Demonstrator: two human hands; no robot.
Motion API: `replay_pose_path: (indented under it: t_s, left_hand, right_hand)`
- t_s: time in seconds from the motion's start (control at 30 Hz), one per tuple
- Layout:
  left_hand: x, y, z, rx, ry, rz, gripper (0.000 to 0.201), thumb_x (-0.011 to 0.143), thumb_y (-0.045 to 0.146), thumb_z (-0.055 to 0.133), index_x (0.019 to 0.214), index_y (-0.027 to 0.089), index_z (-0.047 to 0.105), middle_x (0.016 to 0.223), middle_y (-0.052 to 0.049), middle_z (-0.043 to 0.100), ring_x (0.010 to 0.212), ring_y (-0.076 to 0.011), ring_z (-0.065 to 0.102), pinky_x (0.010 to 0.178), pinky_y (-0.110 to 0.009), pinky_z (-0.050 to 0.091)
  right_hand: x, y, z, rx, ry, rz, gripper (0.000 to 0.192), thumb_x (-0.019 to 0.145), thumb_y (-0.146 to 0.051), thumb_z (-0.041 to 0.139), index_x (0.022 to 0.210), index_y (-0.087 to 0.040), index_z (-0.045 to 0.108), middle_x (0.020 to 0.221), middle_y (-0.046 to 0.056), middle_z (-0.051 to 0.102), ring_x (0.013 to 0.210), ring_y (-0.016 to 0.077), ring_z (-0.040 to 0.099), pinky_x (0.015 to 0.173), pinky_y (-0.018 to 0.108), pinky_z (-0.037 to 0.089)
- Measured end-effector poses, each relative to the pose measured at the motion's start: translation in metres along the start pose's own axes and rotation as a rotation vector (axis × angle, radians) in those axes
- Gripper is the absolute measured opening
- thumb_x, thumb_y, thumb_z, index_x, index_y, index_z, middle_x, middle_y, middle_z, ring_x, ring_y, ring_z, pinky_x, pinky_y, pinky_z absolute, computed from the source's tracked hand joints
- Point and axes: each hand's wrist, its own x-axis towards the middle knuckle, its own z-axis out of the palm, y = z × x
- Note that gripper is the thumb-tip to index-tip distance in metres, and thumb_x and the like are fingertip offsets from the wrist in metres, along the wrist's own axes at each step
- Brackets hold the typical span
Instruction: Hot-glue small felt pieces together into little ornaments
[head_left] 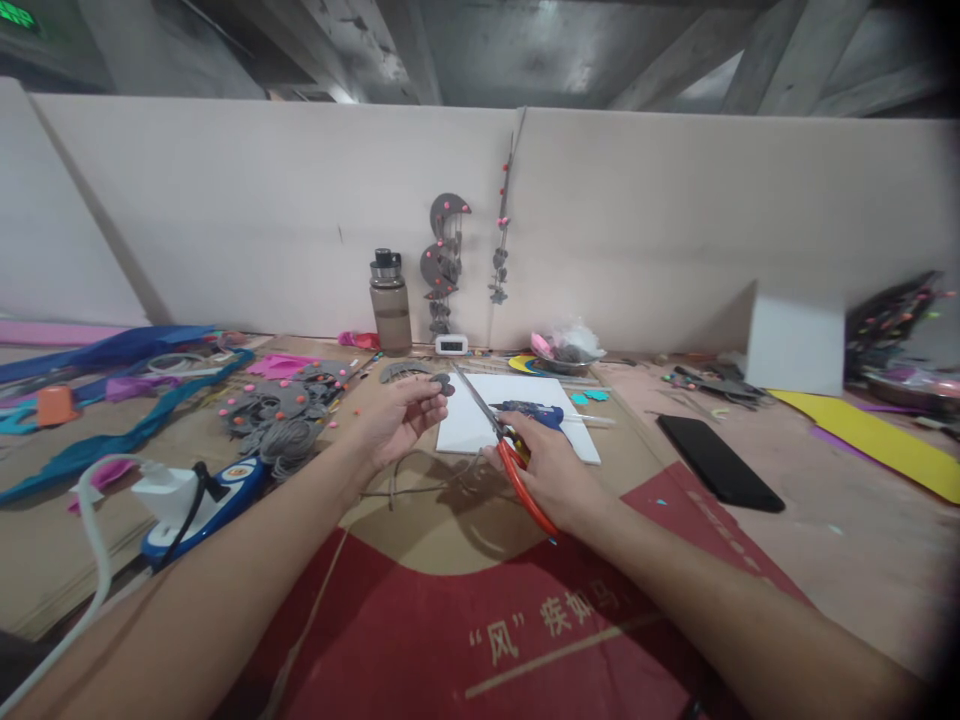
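My left hand (405,418) pinches a small dark grey felt piece (445,383) between thumb and fingertips. My right hand (553,462) grips a pair of scissors with red-orange handles (519,490). Their blades (474,394) point up and left, close to the felt piece; I cannot tell if the two touch. Behind the right fingers a blue glue gun (546,413) rests on a white board (461,425). Thin grey cord (420,491) trails over the cardboard below the hands. A grey curved piece (401,373) lies just behind the left hand.
Left stand a blue power strip (244,488) with a white plug and a heap of grey felt shapes with pink balls (281,400). A bottle (391,310), a small digital clock (451,345) and hanging grey ornaments (442,265) are at the back. A black phone (718,462) lies right.
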Motion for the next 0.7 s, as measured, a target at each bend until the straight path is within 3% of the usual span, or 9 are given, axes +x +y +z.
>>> replay_pose_path:
  t_s: [0.2,0.7]
  left_hand:
    - [-0.0058,-0.0021,0.0076,-0.019,-0.061,-0.005,0.013,0.070,0.000,0.058,0.076,0.011,0.055,0.065,-0.001,0.061,0.055,-0.0071,0.058,0.057,-0.019,0.054]
    - [-0.0016,-0.0070,0.0025,0.044,-0.115,0.037,0.016,0.068,0.003,0.063,0.081,0.012,0.057,0.068,-0.001,0.060,0.056,-0.0073,0.058,0.058,-0.020,0.053]
  right_hand:
    - [-0.0027,-0.0015,-0.0002,-0.045,-0.014,-0.002,0.041,0.084,-0.047,0.049,0.116,-0.021,0.053,0.103,0.009,0.062,0.095,0.0222,0.058,0.080,0.032,0.043]
    - [-0.0036,-0.0032,-0.0035,-0.172,-0.039,-0.005,0.045,0.086,-0.046,0.044,0.125,-0.022,0.047,0.107,0.011,0.061,0.098,0.0229,0.056,0.082,0.032,0.042]
